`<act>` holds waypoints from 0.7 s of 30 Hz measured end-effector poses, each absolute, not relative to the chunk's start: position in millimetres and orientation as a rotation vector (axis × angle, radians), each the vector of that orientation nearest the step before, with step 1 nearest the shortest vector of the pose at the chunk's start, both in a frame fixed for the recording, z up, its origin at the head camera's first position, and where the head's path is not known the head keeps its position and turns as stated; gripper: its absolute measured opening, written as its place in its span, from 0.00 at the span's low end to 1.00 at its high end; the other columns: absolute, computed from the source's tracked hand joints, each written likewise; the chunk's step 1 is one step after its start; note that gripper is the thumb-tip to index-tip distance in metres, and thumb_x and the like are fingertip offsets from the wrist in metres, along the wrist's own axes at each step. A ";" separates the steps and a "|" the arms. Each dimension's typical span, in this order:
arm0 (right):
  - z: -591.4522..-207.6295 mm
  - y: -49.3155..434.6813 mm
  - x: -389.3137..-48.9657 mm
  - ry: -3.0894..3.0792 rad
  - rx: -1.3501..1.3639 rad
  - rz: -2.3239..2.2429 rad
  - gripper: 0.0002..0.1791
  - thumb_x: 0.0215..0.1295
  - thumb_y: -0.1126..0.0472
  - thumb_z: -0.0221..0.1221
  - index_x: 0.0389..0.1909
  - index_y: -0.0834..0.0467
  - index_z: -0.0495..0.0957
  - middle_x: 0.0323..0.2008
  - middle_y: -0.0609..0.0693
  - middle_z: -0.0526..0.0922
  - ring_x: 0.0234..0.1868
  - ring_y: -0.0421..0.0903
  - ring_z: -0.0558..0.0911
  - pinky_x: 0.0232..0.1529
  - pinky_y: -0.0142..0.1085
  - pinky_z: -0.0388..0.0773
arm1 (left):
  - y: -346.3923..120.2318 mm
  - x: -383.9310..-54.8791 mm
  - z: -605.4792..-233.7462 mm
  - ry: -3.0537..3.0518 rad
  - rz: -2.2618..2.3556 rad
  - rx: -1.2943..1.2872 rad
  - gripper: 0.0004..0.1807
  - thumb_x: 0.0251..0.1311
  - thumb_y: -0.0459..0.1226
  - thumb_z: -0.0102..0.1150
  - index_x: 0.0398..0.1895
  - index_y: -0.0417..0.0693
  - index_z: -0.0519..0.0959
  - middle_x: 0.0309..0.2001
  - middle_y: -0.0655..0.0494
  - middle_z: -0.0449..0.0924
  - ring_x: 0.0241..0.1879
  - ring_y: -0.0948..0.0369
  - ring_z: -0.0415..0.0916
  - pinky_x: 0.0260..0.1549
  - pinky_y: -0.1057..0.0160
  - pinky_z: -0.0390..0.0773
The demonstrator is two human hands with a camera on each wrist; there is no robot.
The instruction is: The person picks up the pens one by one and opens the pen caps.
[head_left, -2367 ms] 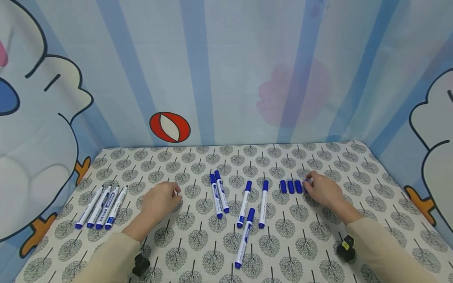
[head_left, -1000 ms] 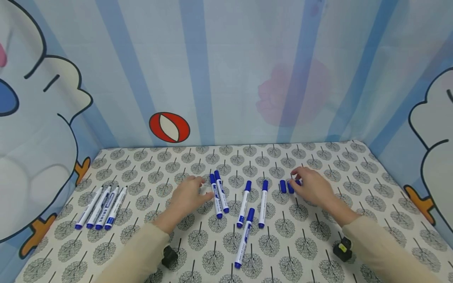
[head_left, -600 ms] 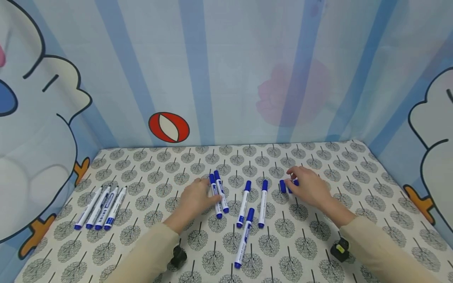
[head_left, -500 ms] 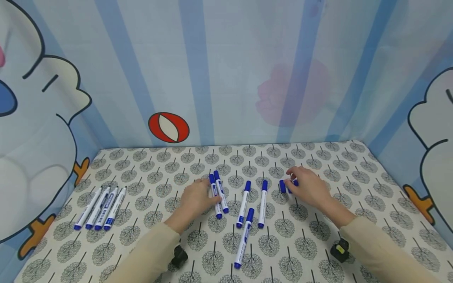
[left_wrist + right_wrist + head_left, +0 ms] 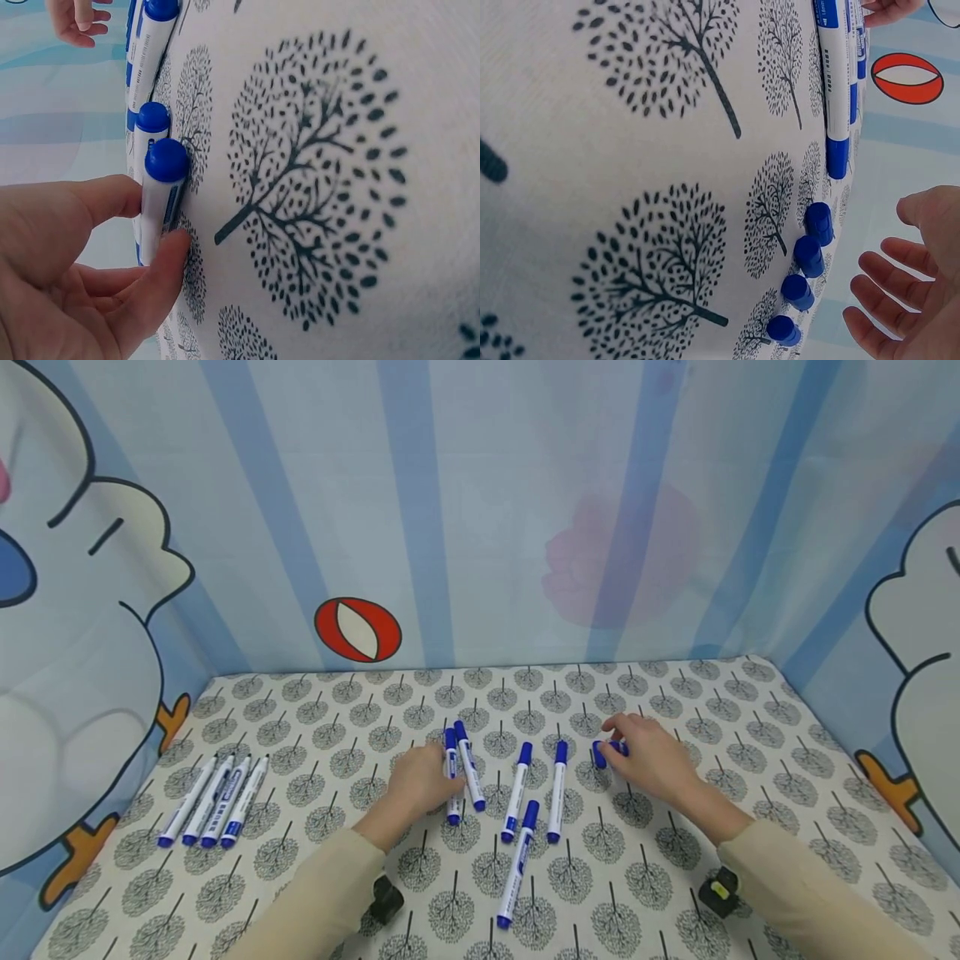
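My left hand pinches a capped blue-and-white marker between thumb and fingers; the left wrist view shows the thumb and a finger on either side of the marker. Just right of it lies another capped marker. My right hand hovers over a row of several loose blue caps, its fingers relaxed with nothing in them. The right wrist view shows the hand apart from the caps, one of them a blue cap. In the head view the hand partly hides this row.
At the left, several uncapped markers lie side by side with tips pointing away. In the middle are more capped markers: one, a second and a nearer one. A patterned cloth covers the table, and a printed curtain stands behind.
My left hand has moved right and taken hold of the left marker of the middle pair, whose near end has swung slightly left. My right hand has shifted left along the caps.
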State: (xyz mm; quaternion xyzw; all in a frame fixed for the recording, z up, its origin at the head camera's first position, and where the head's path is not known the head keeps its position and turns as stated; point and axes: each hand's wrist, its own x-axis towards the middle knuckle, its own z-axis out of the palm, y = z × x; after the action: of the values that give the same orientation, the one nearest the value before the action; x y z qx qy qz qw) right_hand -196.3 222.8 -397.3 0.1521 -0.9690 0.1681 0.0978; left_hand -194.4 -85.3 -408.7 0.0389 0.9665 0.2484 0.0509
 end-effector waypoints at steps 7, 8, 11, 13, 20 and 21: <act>-397.8 223.1 -195.9 -2.868 0.454 0.499 0.18 0.59 0.54 0.58 0.47 0.60 0.75 0.37 0.54 0.81 0.30 0.47 0.78 0.25 0.35 0.74 | -84.6 -193.2 -409.2 2.893 0.839 0.069 0.09 0.45 0.33 0.63 0.26 0.42 0.72 0.18 0.53 0.73 0.10 0.62 0.71 0.07 0.69 0.71; -398.0 223.4 -195.8 -2.869 0.452 0.498 0.18 0.60 0.54 0.58 0.47 0.60 0.75 0.37 0.54 0.81 0.30 0.46 0.78 0.25 0.35 0.74 | -84.4 -193.2 -409.1 2.894 0.838 0.070 0.08 0.45 0.32 0.62 0.25 0.42 0.72 0.18 0.53 0.73 0.10 0.62 0.71 0.07 0.69 0.70; -398.1 224.0 -195.1 -2.871 0.451 0.503 0.18 0.60 0.55 0.58 0.47 0.61 0.75 0.37 0.54 0.81 0.30 0.46 0.78 0.25 0.35 0.74 | -84.1 -193.7 -408.7 2.894 0.830 0.080 0.08 0.45 0.32 0.61 0.24 0.42 0.71 0.18 0.52 0.73 0.11 0.61 0.71 0.07 0.69 0.70; -398.3 224.4 -194.9 -2.870 0.447 0.506 0.18 0.60 0.55 0.58 0.47 0.61 0.75 0.37 0.55 0.81 0.30 0.46 0.78 0.26 0.35 0.74 | -84.5 -194.3 -408.7 2.889 0.822 0.071 0.08 0.44 0.31 0.61 0.24 0.42 0.71 0.18 0.52 0.73 0.11 0.61 0.71 0.08 0.69 0.70; -397.6 225.6 -194.5 -2.864 0.419 0.512 0.18 0.61 0.56 0.57 0.48 0.61 0.74 0.37 0.55 0.81 0.30 0.46 0.78 0.25 0.34 0.74 | -89.5 -194.1 -407.7 2.870 0.816 0.062 0.08 0.46 0.32 0.59 0.28 0.42 0.70 0.20 0.50 0.73 0.12 0.60 0.71 0.07 0.68 0.71; -397.6 225.9 -194.5 -2.865 0.417 0.515 0.18 0.61 0.56 0.57 0.48 0.61 0.74 0.37 0.55 0.81 0.30 0.46 0.78 0.24 0.34 0.74 | -90.3 -194.5 -407.6 2.875 0.804 0.062 0.08 0.46 0.33 0.59 0.29 0.42 0.70 0.20 0.50 0.73 0.12 0.60 0.71 0.07 0.68 0.70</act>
State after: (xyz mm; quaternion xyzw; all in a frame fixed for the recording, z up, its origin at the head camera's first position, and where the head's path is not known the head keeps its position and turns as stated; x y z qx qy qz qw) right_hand -194.5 225.9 -397.6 0.1412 -0.9694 0.1741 0.1005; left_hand -194.5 -90.3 -407.6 0.0206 0.9599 0.2686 0.0778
